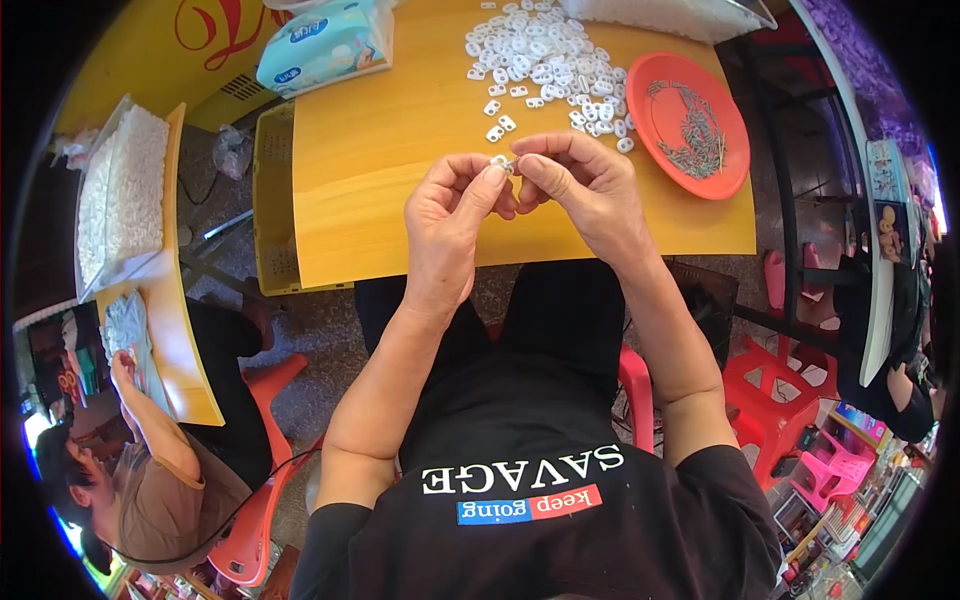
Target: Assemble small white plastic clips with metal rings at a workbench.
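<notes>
Two forearms (402,365) angled inward, left hand (445,220) pinching white piece (502,161), right hand (592,190) adjacent

Beyond and left of the fingers (563,146) lies a pale-blue tissue pack (330,55); left of them, beside the table, stands a yellow plastic crate (275,235). Farther left and behind them, a co-worker (175,500) sits on a red plastic chair (245,540). Behind and right are a red stool (768,392) and a pink stool (832,472).

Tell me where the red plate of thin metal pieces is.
In the head view, the red plate lies at the right end of the yellow table, just right of the white plastic pieces.
</notes>
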A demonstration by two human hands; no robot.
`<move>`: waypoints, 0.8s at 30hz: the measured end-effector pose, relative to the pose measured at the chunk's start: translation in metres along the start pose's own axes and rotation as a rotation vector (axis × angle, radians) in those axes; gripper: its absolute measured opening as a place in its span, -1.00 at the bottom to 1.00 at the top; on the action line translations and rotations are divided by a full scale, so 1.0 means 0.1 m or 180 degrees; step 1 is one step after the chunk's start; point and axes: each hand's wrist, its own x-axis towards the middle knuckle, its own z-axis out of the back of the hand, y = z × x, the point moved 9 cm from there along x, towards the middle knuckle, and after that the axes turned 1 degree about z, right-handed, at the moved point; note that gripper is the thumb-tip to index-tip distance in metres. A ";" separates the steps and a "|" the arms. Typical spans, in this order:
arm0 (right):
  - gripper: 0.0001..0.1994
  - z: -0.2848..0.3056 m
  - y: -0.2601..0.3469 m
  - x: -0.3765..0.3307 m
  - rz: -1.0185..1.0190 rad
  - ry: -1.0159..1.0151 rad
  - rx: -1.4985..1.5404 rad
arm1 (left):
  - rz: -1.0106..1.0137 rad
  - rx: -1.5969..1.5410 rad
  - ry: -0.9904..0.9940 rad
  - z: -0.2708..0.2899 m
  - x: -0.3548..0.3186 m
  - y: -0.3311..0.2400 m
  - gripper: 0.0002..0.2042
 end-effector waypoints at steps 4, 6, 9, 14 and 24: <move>-0.88 -0.02 0.08 -0.03 0.0193 -0.0106 -0.0268 | -0.0040 0.0051 0.0058 -0.04 -0.02 -0.02 -0.88; -0.90 -0.02 0.18 -0.06 0.0599 -0.0122 -0.0923 | -0.0064 0.0111 0.0090 -0.05 -0.04 -0.03 -0.89; -0.91 -0.03 0.21 -0.08 0.0726 -0.0129 -0.0885 | -0.0176 0.0511 0.0177 -0.03 -0.08 -0.06 -0.91; -0.91 -0.06 0.15 -0.12 0.0608 -0.0038 -0.0729 | -0.0269 0.0619 0.0178 -0.01 -0.14 -0.04 -0.91; -0.91 0.04 -0.14 -0.17 0.0319 -0.0331 -0.0596 | -0.0135 0.0773 0.0114 0.02 -0.05 0.16 -0.90</move>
